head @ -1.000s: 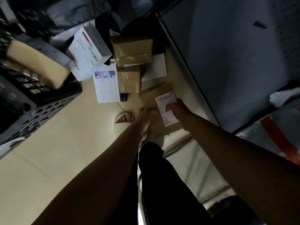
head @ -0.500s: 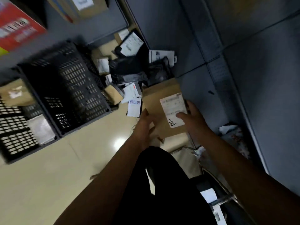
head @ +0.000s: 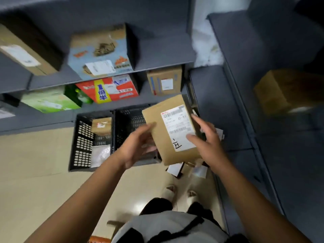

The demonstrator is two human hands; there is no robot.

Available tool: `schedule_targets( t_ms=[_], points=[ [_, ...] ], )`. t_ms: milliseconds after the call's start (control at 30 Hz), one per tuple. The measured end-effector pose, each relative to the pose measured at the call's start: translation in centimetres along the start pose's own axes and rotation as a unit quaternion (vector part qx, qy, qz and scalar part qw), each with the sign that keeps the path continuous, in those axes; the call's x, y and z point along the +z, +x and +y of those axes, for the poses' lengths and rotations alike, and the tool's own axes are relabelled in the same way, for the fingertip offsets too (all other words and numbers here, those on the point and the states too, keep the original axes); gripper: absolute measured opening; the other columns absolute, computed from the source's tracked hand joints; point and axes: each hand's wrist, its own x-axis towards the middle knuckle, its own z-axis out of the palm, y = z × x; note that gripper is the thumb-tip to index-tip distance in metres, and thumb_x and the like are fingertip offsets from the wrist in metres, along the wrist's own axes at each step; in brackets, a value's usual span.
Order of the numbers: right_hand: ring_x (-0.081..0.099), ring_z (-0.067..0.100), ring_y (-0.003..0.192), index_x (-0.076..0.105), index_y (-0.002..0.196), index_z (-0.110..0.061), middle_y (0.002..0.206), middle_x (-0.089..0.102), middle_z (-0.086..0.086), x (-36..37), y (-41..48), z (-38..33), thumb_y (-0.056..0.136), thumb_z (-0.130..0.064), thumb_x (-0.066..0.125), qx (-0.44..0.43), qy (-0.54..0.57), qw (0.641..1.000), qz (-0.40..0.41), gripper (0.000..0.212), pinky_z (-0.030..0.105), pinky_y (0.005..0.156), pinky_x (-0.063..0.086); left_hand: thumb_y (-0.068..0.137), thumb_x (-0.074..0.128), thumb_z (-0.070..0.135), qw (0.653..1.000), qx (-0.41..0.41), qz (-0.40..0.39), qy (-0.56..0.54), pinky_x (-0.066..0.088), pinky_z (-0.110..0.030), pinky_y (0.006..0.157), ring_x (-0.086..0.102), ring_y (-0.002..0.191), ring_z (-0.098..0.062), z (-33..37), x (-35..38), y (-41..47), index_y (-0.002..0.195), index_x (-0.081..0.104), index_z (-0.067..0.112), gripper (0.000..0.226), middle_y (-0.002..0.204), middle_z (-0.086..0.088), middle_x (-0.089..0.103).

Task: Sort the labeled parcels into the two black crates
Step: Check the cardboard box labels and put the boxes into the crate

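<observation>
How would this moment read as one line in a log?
right hand: grips brown parcel | left hand: touches its edge | black crates: ahead, on floor

On the tan floor (head: 35,163) stand two black crates (head: 82,142), with perhaps small packets (head: 175,170) beside them.
</observation>
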Motion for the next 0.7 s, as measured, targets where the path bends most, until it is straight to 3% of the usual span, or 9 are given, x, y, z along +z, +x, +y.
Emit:
schedule_targets(
  t_ms=[100,167,200,267,367,500,633,700],
  points=[
    [0.040,0.002,0.135,0.050,0.132,-0.061,0.149,0.036,-0.011,-0.3,0.1,-1.3,0.081,-0.036,0.073,-0.020,0.037,0.991,-0.130,0.061,0.037,0.111,0.042,0.100,0.049,0.041,0.997,0.023,0.059,-0.051,0.048,-0.047,0.100,0.059,0.119,-0.032,-1.4,-0.7,-3.4,0.135,0.060,0.013,0.046,0.133,-0.020,0.061],
    [0.034,0.005,0.142,0.049,0.131,-0.064,0.153,0.033,-0.016,-0.6,0.5,-1.3,0.078,-0.044,0.072,-0.025,0.024,0.981,-0.192,0.062,0.047,0.115,0.037,0.101,0.049,0.036,0.991,0.033,0.096,-0.088,0.043,-0.052,0.106,0.057,0.112,-0.034,-2.7,-0.2,-5.5,0.134,0.060,0.009,0.044,0.134,-0.028,0.056],
    [0.034,0.004,0.142,0.048,0.131,-0.066,0.153,0.034,-0.019,-0.6,0.8,-1.1,0.082,-0.039,0.073,-0.023,0.024,0.976,-0.217,0.061,0.048,0.115,0.036,0.100,0.050,0.035,0.988,0.039,0.114,-0.093,0.041,-0.054,0.108,0.056,0.110,-0.034,-3.2,0.1,-6.4,0.133,0.060,0.009,0.043,0.133,-0.029,0.055],
    [0.039,0.002,0.138,0.046,0.129,-0.069,0.150,0.038,-0.023,-0.2,1.2,-0.6,0.090,-0.023,0.071,-0.008,0.036,0.962,-0.272,0.065,0.041,0.111,0.042,0.095,0.055,0.035,0.983,0.045,0.153,-0.089,0.040,-0.054,0.110,0.058,0.114,-0.036,-4.2,0.7,-7.9,0.131,0.062,0.017,0.041,0.131,-0.022,0.059],
    [0.042,-0.004,0.134,0.045,0.128,-0.071,0.149,0.040,-0.027,2.2,0.5,-0.7,0.094,-0.018,0.066,0.014,0.044,0.938,-0.344,0.066,0.025,0.100,0.045,0.081,0.060,0.038,0.970,0.049,0.211,-0.109,0.044,-0.046,0.107,0.058,0.121,-0.029,-5.2,0.7,-10.2,0.128,0.063,0.033,0.048,0.125,-0.001,0.067],
    [0.033,-0.023,0.120,0.041,0.134,-0.065,0.145,0.036,-0.032,6.7,-0.7,-1.9,0.095,-0.019,0.064,0.008,0.023,0.919,-0.394,0.065,0.016,0.093,0.039,0.077,0.062,0.039,0.948,0.058,0.265,-0.169,0.044,-0.051,0.105,0.057,0.120,-0.026,-7.3,-2.3,-13.2,0.129,0.061,0.040,0.052,0.121,0.006,0.069],
    [0.039,-0.009,0.127,0.047,0.132,-0.065,0.147,0.041,-0.023,11.9,-1.4,-3.4,0.092,-0.019,0.069,0.016,0.009,0.912,-0.410,0.065,0.027,0.096,0.044,0.086,0.061,0.032,0.933,0.068,0.288,-0.204,0.046,-0.054,0.103,0.057,0.121,-0.028,-9.3,-7.0,-15.1,0.130,0.062,0.036,0.044,0.121,0.003,0.070],
    [0.050,-0.006,0.121,0.047,0.133,-0.061,0.143,0.048,-0.019,15.0,-1.5,-3.9,0.090,-0.017,0.071,0.029,0.012,0.913,-0.406,0.066,0.027,0.088,0.051,0.093,0.056,0.028,0.929,0.073,0.291,-0.216,0.047,-0.054,0.104,0.059,0.119,-0.026,-10.0,-10.1,-15.2,0.132,0.061,0.038,0.041,0.120,0.005,0.071]
  ],
)
